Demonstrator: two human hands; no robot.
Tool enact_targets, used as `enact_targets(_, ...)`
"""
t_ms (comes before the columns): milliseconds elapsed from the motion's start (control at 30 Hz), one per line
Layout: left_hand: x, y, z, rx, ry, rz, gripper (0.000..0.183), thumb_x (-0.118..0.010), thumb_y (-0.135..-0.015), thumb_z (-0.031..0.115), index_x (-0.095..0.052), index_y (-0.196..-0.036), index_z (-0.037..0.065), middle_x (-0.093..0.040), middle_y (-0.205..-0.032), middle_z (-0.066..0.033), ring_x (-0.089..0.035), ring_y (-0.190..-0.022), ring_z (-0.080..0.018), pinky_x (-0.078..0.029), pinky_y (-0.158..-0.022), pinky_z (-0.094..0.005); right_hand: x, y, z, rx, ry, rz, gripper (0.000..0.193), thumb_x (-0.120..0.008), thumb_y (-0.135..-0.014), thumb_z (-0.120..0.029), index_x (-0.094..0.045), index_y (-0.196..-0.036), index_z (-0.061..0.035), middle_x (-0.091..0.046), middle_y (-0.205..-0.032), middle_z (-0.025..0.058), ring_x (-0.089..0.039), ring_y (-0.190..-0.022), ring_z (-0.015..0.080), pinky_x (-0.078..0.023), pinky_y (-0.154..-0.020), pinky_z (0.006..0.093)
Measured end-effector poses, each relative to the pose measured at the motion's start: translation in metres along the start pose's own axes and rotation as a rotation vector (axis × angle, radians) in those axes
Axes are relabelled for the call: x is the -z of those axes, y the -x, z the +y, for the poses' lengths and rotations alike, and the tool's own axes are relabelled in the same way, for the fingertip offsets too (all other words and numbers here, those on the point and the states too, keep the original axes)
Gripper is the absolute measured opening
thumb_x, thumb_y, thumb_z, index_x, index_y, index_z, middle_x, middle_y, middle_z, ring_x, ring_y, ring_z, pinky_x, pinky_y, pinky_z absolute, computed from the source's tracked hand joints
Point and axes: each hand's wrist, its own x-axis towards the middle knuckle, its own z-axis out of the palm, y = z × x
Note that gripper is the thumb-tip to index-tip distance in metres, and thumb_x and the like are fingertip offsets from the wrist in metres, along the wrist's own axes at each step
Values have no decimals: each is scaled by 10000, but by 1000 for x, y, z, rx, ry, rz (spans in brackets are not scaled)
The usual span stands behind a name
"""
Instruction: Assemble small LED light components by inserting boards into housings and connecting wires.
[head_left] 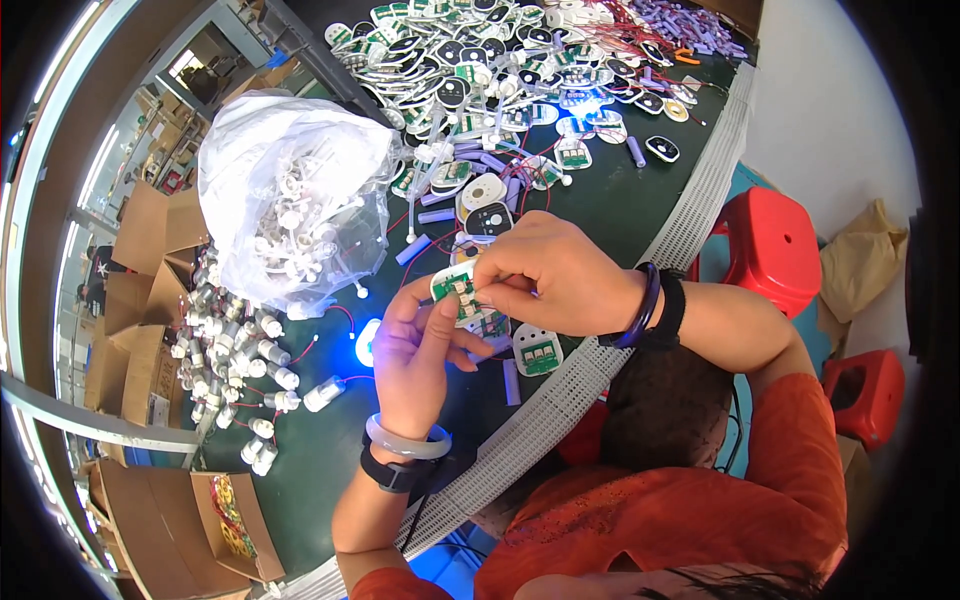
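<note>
My left hand [412, 355] holds a small white rounded panel with a green circuit board [449, 283] by its edge, thumb on the board. My right hand [560, 272] is closed in a pinch at the board's right side; whatever sits between its fingertips is hidden. Beneath my hands lies another board, partly covered. Close to my right wrist, a similar white panel with a green board [538, 352] rests at the table's edge, beside a purple cylindrical battery cell [512, 382]. A blue light [369, 344] glows left of my left hand.
Panels [455, 93] and purple cells [690, 25] with red wires heap the far table. On the left stand a clear bag of white plastic parts [300, 200], several small motors [322, 394] and cardboard boxes [130, 375]. White mesh [690, 210] edges the table; red stools [770, 250] stand right.
</note>
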Motion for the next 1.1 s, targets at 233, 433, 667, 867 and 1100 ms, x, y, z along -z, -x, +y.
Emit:
enact_targets(233,-3,1,-6,-38,-49,15,257,-517,-968,182,-523,-1138,-11,-659,-730,-91,-645,-562,-146,-466,-444,-204,-2,1,1,-18,-4,2,107,-678,-757,-88,-574,-774,-108,-506,-602,0,-502,-562,209,-377,-625,334)
enact_targets(433,-9,5,-14,-92,-70,53,239,-507,-974,191,-512,-1128,8,-664,-737,-93,-647,-564,-145,-459,-445,-199,-3,0,-1,3,5,72,106,-668,-750,-104,-582,-709,-58,-580,-594,75,-602,-542,255,-441,-503,362)
enact_targets(667,-11,3,-13,-87,40,42,237,-498,-973,156,-484,-1154,4,-669,-864,-107,-675,-663,-169,-503,-479,-215,-5,2,1,-28,-20,97,72,-667,-752,-102,-597,-752,-86,-554,-611,32,-558,-565,229,-413,-581,346)
enact_targets(867,-13,4,-15,-131,69,46,236,-489,-972,127,-456,-1171,5,-662,-948,-133,-687,-760,-199,-545,-517,-237,-4,1,5,46,37,119,47,-639,-759,-117,-595,-746,-107,-556,-635,12,-547,-599,223,-403,-640,349)
enact_targets(1100,-16,8,-20,-155,17,52,265,-494,-969,121,-421,-1198,10,-657,-958,-145,-689,-777,-213,-546,-516,-240,-13,6,12,143,122,177,75,-631,-765,-98,-561,-761,-121,-539,-673,-13,-530,-645,210,-401,-705,341)
